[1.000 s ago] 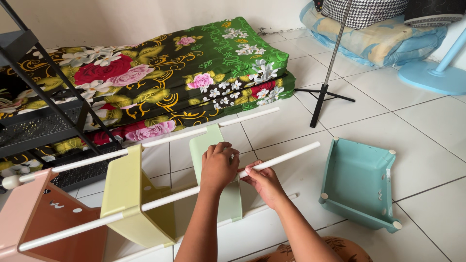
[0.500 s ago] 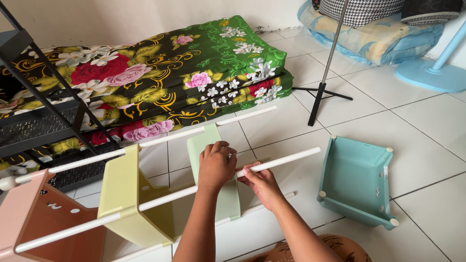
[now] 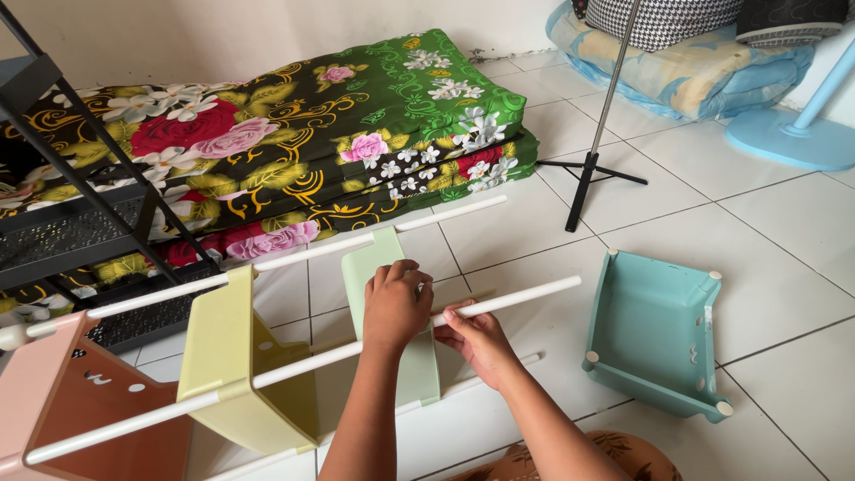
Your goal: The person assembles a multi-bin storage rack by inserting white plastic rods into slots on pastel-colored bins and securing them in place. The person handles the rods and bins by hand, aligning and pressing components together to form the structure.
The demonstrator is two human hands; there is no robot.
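The left hand is closed over the top edge of the pale green tray, which stands on edge, threaded on the white rods. The right hand pinches the near white rod just right of that tray, fingers curled around it. Left of them a yellow tray and a pink tray crowd the same rods. A black metal rack and a flowered folded mattress hem in the far side. To the right a teal tray lies loose on the white tiled floor, with a black stand and what seems to be a fan base beyond; bare tile lies between them.
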